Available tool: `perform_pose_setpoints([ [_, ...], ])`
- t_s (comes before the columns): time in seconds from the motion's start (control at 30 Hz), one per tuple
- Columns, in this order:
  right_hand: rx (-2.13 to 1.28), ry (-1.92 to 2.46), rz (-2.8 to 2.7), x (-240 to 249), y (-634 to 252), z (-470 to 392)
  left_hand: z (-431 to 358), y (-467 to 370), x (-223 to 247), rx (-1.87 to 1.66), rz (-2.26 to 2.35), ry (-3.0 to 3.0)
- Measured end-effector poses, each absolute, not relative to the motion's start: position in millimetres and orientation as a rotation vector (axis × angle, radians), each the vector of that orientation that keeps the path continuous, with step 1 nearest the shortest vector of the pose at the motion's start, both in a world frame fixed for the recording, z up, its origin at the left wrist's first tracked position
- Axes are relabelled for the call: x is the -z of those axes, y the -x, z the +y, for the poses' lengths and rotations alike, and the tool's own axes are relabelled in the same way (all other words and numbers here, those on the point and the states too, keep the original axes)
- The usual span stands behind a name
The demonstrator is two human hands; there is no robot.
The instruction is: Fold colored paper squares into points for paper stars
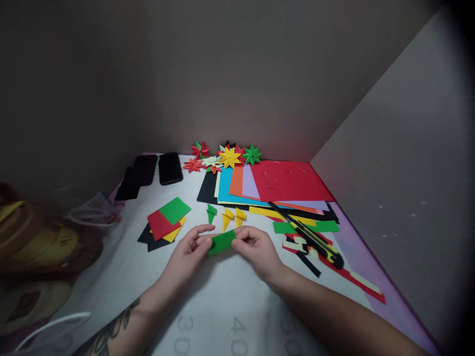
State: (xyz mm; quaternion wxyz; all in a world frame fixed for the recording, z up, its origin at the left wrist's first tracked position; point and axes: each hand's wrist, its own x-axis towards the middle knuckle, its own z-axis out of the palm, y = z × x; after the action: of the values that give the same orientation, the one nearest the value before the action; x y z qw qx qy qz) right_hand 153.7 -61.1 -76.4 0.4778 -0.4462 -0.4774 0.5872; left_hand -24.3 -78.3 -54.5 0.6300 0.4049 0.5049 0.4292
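Note:
A small green paper rectangle, apparently folded, is held between both hands above the white surface. My left hand is closed on its left end, thumb in front. At the right end, my right hand pinches the paper between thumb and fingers. Just beyond the hands lie a folded green paper piece and two folded yellow paper pieces. To the left rests a loose pile of paper squares, with a green square and a red square over yellow and black ones.
A yellow-and-black utility knife lies at right over paper strips and scraps. Behind are colored sheets and several folded paper stars. Dark phone-like objects sit back left. A wall stands behind; a clear plastic bag is at left.

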Motion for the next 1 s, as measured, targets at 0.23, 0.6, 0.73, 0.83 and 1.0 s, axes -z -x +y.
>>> perform_pose_setpoints([
  [0.23, -1.423, 1.076, -1.159, 71, -153, -63, -81, 27, 52, -1.052, 1.289, -1.484],
  [0.6, -1.422, 1.072, -1.04, 76, -147, -69, -85, 22, 49, -1.037, 1.416, -1.455],
  [0.73, -1.443, 1.072, -0.977, 77, -146, -71, -87, 21, 48, -1.041, 1.447, -1.436],
  [0.83, -1.452, 1.063, -0.951, 78, -145, -71, -88, 21, 48, -1.044, 1.439, -1.425],
  [1.0, -1.462, 1.051, -0.937, 78, -145, -72, -89, 20, 49, -1.054, 1.434, -1.418],
])
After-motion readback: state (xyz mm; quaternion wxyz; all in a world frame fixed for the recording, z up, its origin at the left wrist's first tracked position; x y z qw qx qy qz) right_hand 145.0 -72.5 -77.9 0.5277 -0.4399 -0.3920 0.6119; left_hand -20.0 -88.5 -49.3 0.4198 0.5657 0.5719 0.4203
